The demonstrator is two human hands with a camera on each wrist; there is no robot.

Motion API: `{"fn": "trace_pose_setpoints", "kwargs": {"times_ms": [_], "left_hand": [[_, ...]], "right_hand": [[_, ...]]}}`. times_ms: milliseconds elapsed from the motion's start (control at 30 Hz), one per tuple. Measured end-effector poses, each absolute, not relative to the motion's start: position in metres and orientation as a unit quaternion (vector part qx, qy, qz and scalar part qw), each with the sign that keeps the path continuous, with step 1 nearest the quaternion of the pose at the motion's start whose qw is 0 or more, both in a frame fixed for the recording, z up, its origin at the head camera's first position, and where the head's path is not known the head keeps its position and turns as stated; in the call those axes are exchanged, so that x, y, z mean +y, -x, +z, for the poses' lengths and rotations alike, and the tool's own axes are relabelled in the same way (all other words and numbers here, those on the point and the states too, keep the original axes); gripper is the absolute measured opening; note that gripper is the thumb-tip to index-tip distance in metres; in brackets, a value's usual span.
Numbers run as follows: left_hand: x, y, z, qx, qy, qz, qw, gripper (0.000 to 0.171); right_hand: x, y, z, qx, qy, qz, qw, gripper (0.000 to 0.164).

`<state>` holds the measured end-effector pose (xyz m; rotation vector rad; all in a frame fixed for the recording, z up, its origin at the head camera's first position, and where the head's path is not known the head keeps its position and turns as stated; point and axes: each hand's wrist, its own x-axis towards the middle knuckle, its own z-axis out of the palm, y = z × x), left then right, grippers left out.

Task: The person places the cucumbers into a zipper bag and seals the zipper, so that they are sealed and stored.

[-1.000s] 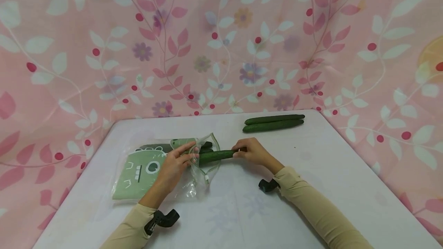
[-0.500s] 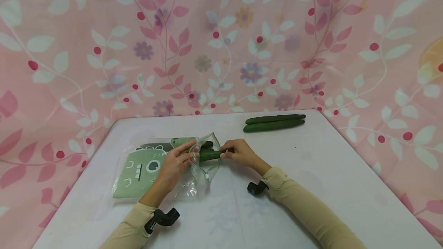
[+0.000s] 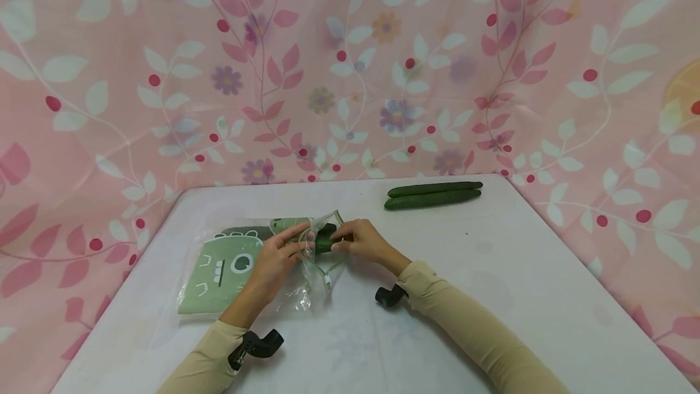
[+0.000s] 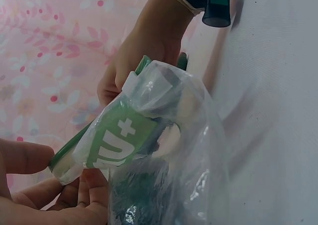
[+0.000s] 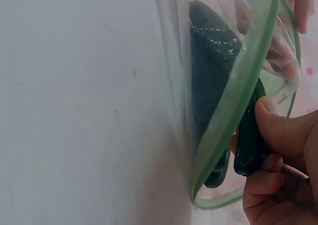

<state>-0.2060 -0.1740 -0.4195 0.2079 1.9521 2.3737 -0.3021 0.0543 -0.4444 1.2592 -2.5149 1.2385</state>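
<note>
A clear zip bag (image 3: pixel 216 281) with a green one-eyed monster print lies on the left half of the table, its mouth to the right. My left hand (image 3: pixel 275 265) pinches the bag's upper edge, holding the mouth apart. My right hand (image 3: pixel 365 242) grips the end of a cucumber (image 5: pixel 249 143), most of which lies inside the bag. Its fingers are at the green-rimmed opening. Beside it in the right wrist view, another cucumber (image 5: pixel 213 61) shows through the plastic inside the bag. How many are inside is hard to tell.
Two cucumbers (image 3: pixel 432 199) lie side by side at the back right of the white-covered table (image 3: pixel 492 272). A pink floral cloth (image 3: pixel 350 78) hangs behind it. Each wrist wears a black camera mount (image 3: pixel 389 295).
My right hand has moved left, pushing the cucumber deeper into the bag, so less of it shows. My left hand has stayed in place on the bag.
</note>
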Motion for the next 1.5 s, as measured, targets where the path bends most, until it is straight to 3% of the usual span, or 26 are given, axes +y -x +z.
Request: {"fn": "trace_pose_setpoints", "kwargs": {"times_ms": [233,800,1133,1500], "left_hand": [[-0.174,0.206,-0.420,0.638,-0.070,0.766,0.040,0.048],[-0.174,0.206,-0.419,0.637,-0.074,0.766,0.039,0.048],[-0.175,0.205,-0.418,0.636,-0.072,0.767,0.038,0.049],[-0.173,0.205,-0.419,0.642,-0.067,0.763,0.038,0.048]], "right_hand": [[0.044,0.301,-0.449,-0.821,-0.410,0.397,0.029,0.016],[0.034,0.295,-0.445,-0.831,-0.427,0.349,0.075,0.013],[0.057,0.299,-0.448,-0.861,-0.402,0.306,0.048,0.007],[0.050,0.303,-0.448,-0.883,-0.379,0.275,0.038,0.009]]}}
